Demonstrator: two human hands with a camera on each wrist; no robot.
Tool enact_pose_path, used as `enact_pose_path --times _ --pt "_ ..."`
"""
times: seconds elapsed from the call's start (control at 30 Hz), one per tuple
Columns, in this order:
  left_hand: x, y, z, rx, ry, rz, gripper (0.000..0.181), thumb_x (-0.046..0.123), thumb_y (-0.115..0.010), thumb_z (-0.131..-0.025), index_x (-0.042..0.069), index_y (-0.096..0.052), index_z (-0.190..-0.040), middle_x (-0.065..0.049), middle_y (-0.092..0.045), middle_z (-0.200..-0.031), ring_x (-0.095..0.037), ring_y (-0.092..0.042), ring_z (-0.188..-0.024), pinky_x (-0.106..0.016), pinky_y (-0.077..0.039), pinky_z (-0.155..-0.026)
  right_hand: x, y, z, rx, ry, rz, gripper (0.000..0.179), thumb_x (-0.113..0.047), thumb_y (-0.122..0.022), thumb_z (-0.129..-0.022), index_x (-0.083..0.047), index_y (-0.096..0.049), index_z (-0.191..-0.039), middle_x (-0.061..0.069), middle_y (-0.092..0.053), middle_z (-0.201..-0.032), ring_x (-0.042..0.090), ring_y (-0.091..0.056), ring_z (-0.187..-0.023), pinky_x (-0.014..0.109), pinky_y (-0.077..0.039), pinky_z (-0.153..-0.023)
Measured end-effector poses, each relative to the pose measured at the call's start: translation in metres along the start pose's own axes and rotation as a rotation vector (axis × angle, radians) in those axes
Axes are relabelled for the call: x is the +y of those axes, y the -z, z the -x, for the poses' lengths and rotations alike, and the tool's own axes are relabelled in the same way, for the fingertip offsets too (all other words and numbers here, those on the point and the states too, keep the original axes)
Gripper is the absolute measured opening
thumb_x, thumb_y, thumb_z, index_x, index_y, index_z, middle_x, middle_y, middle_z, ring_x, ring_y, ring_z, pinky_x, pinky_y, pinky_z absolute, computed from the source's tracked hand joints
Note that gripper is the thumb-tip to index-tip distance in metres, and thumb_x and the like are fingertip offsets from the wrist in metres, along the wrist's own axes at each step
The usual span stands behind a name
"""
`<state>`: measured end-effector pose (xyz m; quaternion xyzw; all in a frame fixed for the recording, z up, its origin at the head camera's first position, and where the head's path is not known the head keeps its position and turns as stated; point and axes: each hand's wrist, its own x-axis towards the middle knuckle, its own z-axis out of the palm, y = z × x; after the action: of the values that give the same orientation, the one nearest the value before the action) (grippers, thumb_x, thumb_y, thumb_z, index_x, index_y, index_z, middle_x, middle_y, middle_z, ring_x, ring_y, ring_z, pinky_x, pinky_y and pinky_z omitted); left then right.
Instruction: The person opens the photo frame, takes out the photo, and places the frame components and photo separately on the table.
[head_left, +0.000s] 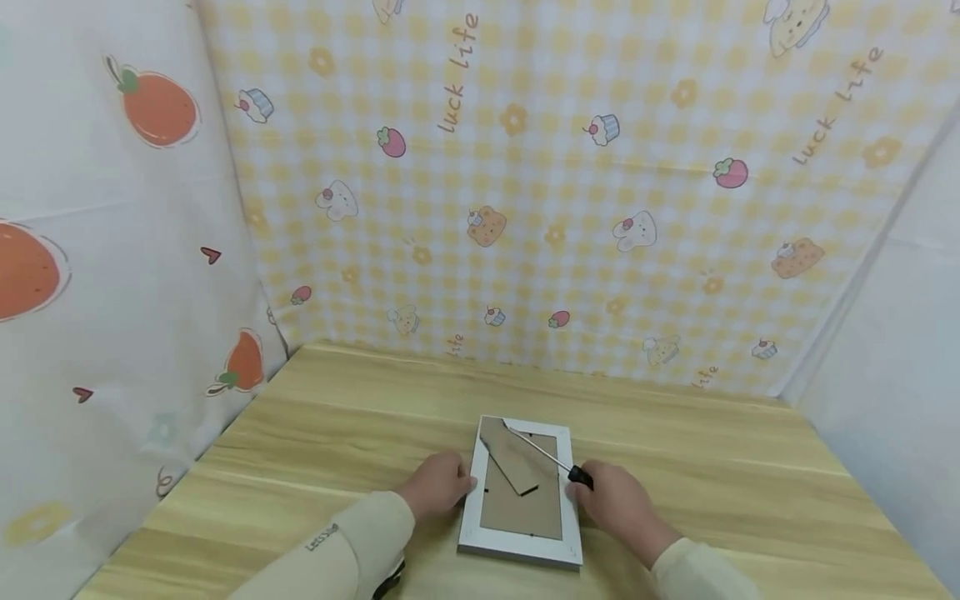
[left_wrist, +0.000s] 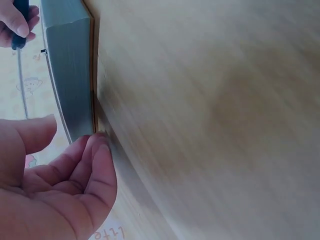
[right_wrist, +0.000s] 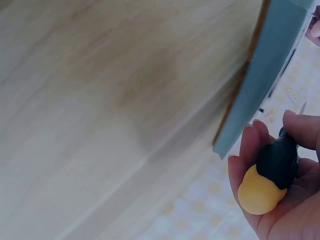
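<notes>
A white picture frame (head_left: 520, 546) lies back side up on the table, its brown backing board (head_left: 536, 517) showing. Small black tabs are spaced round the backing's edge, and a brown stand leg (head_left: 513, 458) slants across it. My left hand (head_left: 442, 483) holds the frame's left edge, thumb on top; in the left wrist view its curled fingers (left_wrist: 100, 165) meet the frame's side. My right hand (head_left: 618, 504) grips a screwdriver (head_left: 580, 476) with a black and yellow handle, beside the frame's right edge. Its metal shaft crosses the backing, the tip near the leg's upper end.
The wood-grain table (head_left: 360, 400) extends round the frame on all sides. Behind it hangs a yellow checked cloth (head_left: 555, 275) with printed cartoons. White cloth walls (head_left: 150, 292) stand at the left and right.
</notes>
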<state>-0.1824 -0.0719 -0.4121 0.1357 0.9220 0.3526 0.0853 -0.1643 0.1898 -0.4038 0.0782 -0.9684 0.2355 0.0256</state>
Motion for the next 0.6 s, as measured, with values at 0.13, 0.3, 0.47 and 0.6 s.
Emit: enact_pose_path --times 0.13,0.3,0.47,0.6 --pt "0.002 0.006 0.004 -0.036 0.007 0.001 0.022 0.015 -0.065 -0.091 0.005 -0.054 -0.074 0.000 -0.048 -0.066 -0.013 -0.044 -0.060 -0.026 -0.036 -0.053 -0.005 0.007 0.007 0.021 0.053 0.032 0.022 -0.013 -0.072 -0.085 -0.012 -0.054 -0.071 -0.004 -0.046 -0.060 0.011 -0.041 -0.055 0.027 -0.034 -0.050" --pt "0.004 0.010 0.007 -0.050 -0.014 0.011 0.022 0.016 -0.067 -0.090 0.004 -0.056 -0.075 0.000 -0.050 -0.068 -0.013 -0.046 -0.062 -0.026 -0.038 -0.055 -0.005 0.011 0.016 0.034 0.108 0.099 0.015 -0.014 -0.074 -0.084 -0.014 -0.060 -0.077 -0.007 -0.051 -0.067 0.009 -0.043 -0.059 0.026 -0.036 -0.051" --pt "0.004 0.009 0.009 -0.051 -0.026 0.047 0.020 0.014 -0.069 -0.088 0.002 -0.057 -0.077 -0.002 -0.052 -0.070 -0.015 -0.047 -0.064 -0.027 -0.039 -0.056 -0.001 0.010 0.023 0.056 0.189 0.157 0.015 -0.016 -0.076 -0.082 -0.015 -0.061 -0.078 -0.010 -0.051 -0.067 0.005 -0.042 -0.059 0.024 -0.037 -0.050" --pt "0.003 0.005 0.009 -0.049 -0.027 0.064 0.019 0.012 -0.071 -0.085 0.000 -0.059 -0.079 -0.002 -0.054 -0.072 -0.015 -0.048 -0.066 -0.028 -0.041 -0.057 -0.001 0.008 0.028 0.049 0.257 0.225 0.018 -0.019 -0.076 -0.081 -0.018 -0.059 -0.076 -0.013 -0.049 -0.066 0.003 -0.040 -0.058 0.022 -0.036 -0.050"
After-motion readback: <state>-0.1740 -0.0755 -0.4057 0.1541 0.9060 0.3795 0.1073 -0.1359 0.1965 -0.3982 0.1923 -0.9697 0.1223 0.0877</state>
